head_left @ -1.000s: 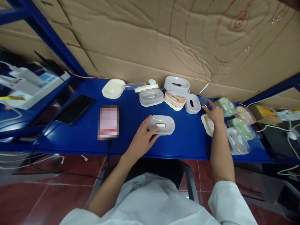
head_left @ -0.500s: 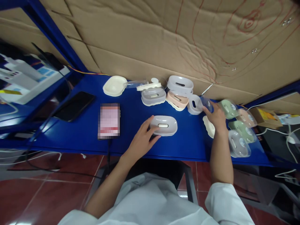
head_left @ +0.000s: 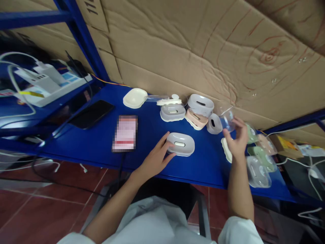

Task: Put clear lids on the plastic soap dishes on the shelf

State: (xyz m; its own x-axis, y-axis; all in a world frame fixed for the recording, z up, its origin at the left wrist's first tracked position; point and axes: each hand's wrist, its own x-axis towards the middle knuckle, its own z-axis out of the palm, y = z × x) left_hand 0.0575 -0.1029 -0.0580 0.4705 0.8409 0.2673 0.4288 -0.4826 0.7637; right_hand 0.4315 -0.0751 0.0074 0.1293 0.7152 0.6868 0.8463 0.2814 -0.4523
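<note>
Here, one grey dish (head_left: 186, 145) at left fingers (head_left: 163, 139).

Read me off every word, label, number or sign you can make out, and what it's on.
"11": on the cardboard, upper left, turned sideways; a further mark beside it is unclear.
Lit screen: pixelated, nothing readable.
Yellow tag by the white plugs: too blurred to read.
Grey dish at the left hand: no text visible.
The red rings on the cardboard are drawn lines, not words.
</note>
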